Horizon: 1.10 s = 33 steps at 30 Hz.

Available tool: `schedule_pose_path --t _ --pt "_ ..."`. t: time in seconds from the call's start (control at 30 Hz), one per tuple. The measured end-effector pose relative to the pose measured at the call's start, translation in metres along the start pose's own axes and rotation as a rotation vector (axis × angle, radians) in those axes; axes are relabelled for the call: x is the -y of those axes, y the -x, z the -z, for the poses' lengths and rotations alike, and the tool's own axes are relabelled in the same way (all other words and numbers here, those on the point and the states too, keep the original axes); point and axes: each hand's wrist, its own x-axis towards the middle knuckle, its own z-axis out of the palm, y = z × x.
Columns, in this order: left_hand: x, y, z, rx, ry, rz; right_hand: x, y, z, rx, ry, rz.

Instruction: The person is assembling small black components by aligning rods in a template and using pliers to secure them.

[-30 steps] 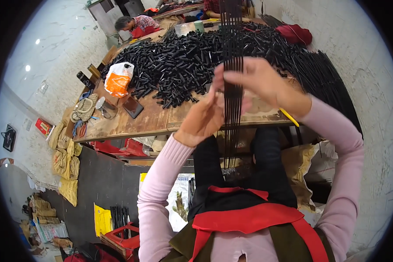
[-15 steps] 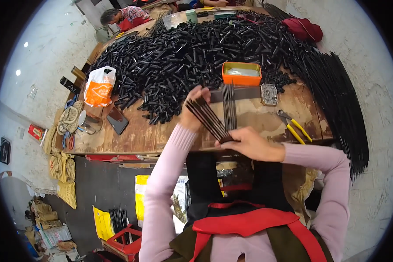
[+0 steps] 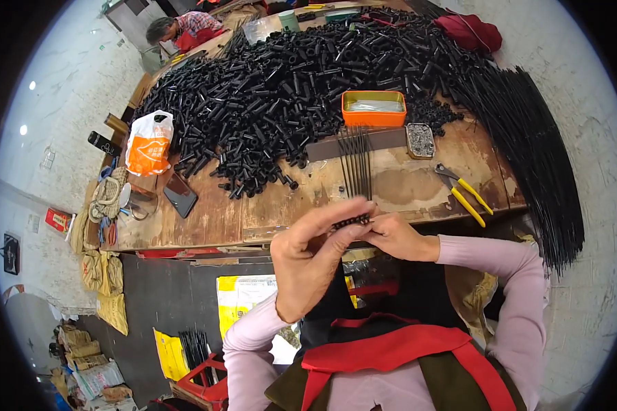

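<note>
A bundle of thin black rods (image 3: 355,164) is being gripped at its near end by both hands at the front edge of the wooden worktop (image 3: 418,185). The left hand (image 3: 315,257) and the right hand (image 3: 394,236) are being held closed around the rod ends, touching each other. The rods are lying across a bare patch of worktop, pointing toward an orange tin (image 3: 373,108). Yellow-handled pliers (image 3: 465,194) are lying near the right edge. A heap of black tubes (image 3: 281,96) is filling the far side.

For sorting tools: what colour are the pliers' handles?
Yellow, on the pliers, seen in the head view.
</note>
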Motion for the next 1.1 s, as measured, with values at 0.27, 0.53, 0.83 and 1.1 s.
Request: schedule_pose_path --t 0.27,0.53,0.83,1.1 --pt "-0.003 0.004 0.002 0.063 -0.123 0.113 0.034 -0.007 0.029 0.135 0.028 0.001" --pt "0.012 0.007 -0.006 0.169 0.162 0.05 -0.044 -0.133 0.153 -0.089 0.686 0.108" --pt "0.007 0.002 -0.001 0.23 0.135 0.029 -0.097 -0.181 0.187 0.099 0.955 -0.211" --pt "0.003 -0.002 -0.001 0.023 0.05 0.118 0.012 -0.139 0.163 -0.095 0.75 0.173"
